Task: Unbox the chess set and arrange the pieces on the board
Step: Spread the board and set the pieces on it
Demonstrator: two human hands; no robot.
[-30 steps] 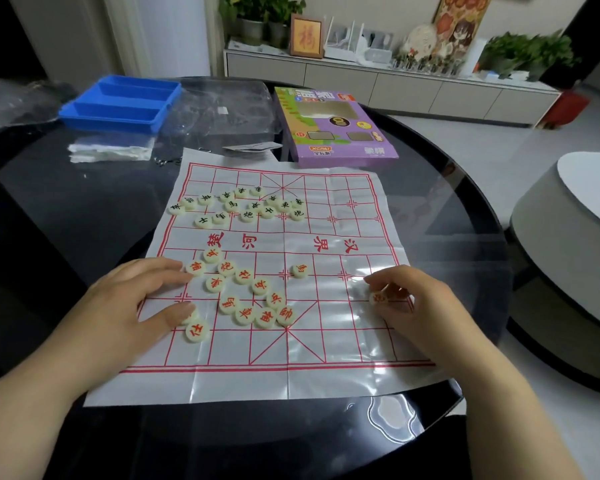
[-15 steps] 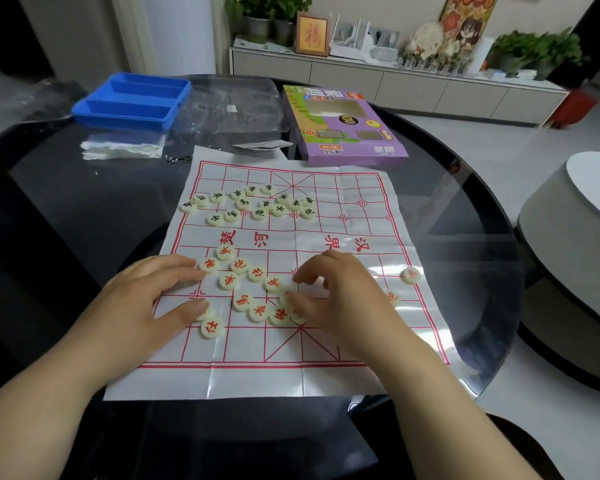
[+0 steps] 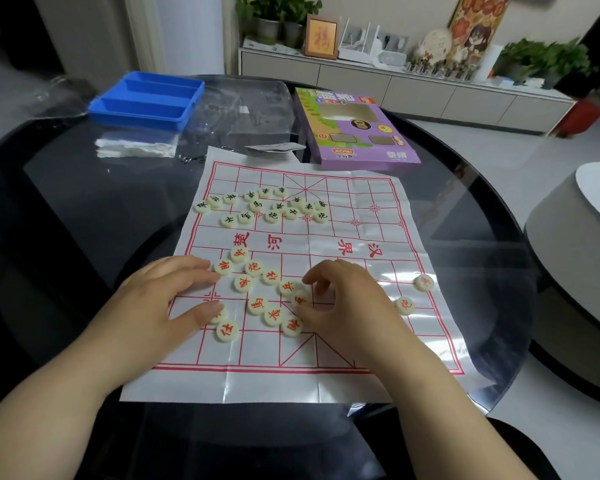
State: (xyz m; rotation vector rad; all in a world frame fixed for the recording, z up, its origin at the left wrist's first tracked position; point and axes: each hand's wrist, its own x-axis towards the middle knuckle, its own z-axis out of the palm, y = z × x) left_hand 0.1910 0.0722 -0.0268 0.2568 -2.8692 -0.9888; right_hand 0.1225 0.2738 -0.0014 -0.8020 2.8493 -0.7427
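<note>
The chess board (image 3: 326, 358), a white plastic sheet with a red grid, lies flat on the dark round table. Several black-lettered pieces (image 3: 264, 206) are bunched on its far left part. Several red-lettered pieces (image 3: 257, 292) lie loose in the near half. Two more red pieces (image 3: 423, 282) sit apart near the right edge. My left hand (image 3: 160, 306) lies flat on the board's left edge, its thumb touching a piece. My right hand (image 3: 347, 299) is curled over the red bunch, thumb and fingertips pinching one red piece (image 3: 300, 300).
The purple chess box (image 3: 357, 133) lies beyond the board. A blue tray (image 3: 146, 98), a clear plastic bag (image 3: 243, 109) and a white folded packet (image 3: 136, 147) sit at the far left. The table's edge (image 3: 499, 237) curves close on the right, beside a grey stool (image 3: 575, 254).
My right hand left a red piece near the board's right edge and moved left onto the red bunch, curling over one piece. My left hand stayed in place.
</note>
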